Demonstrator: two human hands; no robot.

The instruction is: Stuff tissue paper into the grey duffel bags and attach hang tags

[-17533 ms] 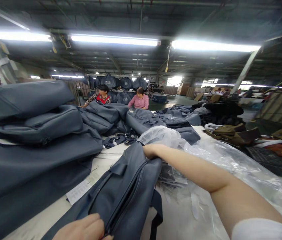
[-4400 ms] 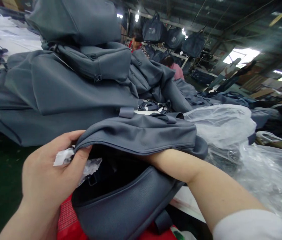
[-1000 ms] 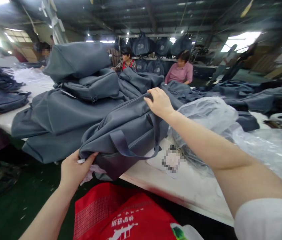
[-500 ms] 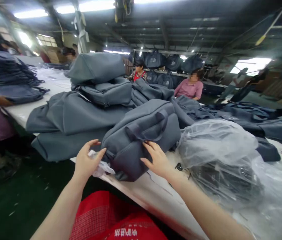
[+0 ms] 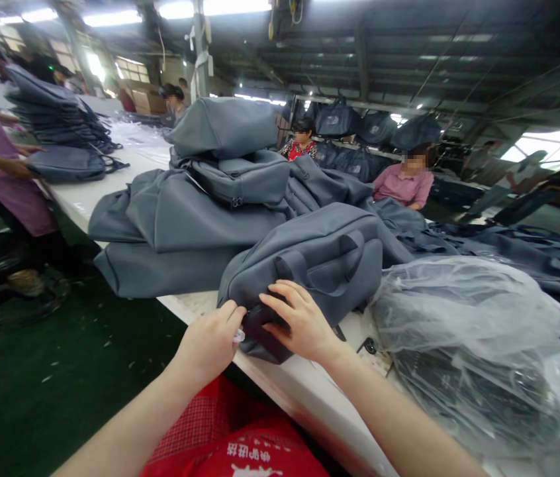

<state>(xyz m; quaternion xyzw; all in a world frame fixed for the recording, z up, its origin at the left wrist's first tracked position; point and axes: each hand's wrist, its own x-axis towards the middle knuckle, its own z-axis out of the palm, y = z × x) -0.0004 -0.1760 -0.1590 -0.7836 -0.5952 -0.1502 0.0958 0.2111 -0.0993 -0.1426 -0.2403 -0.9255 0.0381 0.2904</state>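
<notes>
A grey-blue duffel bag [image 5: 304, 258] with two carry handles lies on its side at the table's front edge. My left hand [image 5: 210, 341] is closed at the bag's near left end, its thumb and fingertips against the dark zipper area. A bit of crumpled white plastic [image 5: 239, 336] pokes out of that fist; the rest is hidden in the palm. Resting on the bag's near side, below the handle, my right hand [image 5: 302, 321] has its fingers spread. Its fingertips touch the fabric without wrapping round anything.
More grey-blue bags [image 5: 200, 212] are heaped behind and left. Clear plastic bags [image 5: 473, 331] cover the table's right side, near a small black buckle-like piece [image 5: 370, 345]. A person in a pink apron [image 5: 16, 179] handles a flat bag at left; a person in pink [image 5: 402, 184] sits across.
My left hand has closed and moved right onto the bag's end, hiding most of the white plastic. My right hand has shifted toward it along the bag. The view has swung left.
</notes>
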